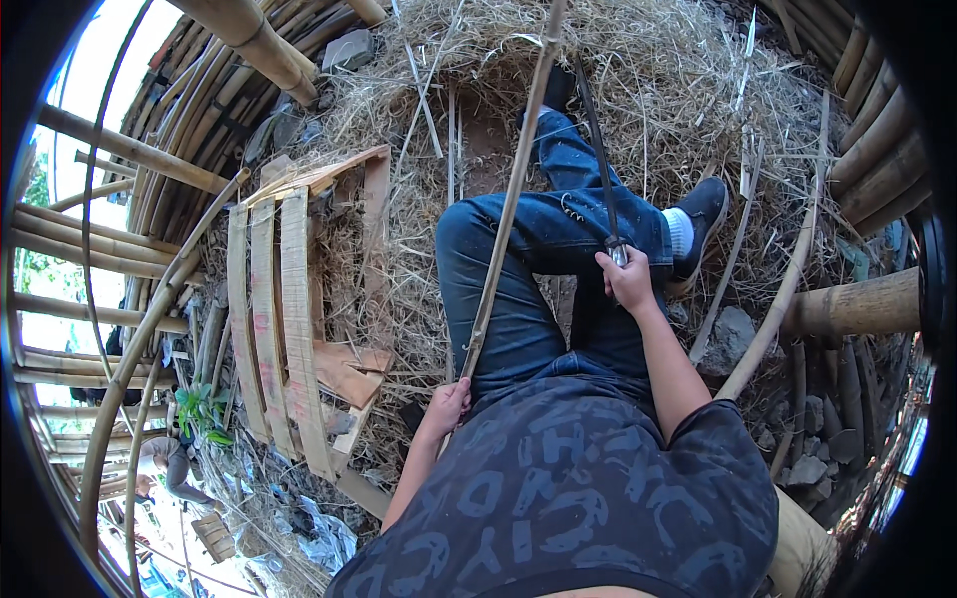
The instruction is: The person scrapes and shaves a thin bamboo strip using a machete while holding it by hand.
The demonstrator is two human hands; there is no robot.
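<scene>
My left hand (449, 407) is closed round the lower part of a long split bamboo strip (508, 214), beside my left thigh. From there the strip slants up over my left leg and past the top of the view. In my right hand (629, 280), above my crossed right leg, is the handle of a machete. Its long, narrow, dark blade (600, 159) points away from me, over the jeans and toward the shavings. A small curled shaving (570, 207) clings to the jeans near the blade. Strip and blade are apart.
Pale bamboo shavings (678, 90) cover the ground. A broken wooden pallet (296, 319) lies at left. Bent bamboo poles (150, 329) rise beyond it; a thick bamboo post (862, 301) juts in at right, near rocks (730, 337). Another person (171, 466) is at lower left.
</scene>
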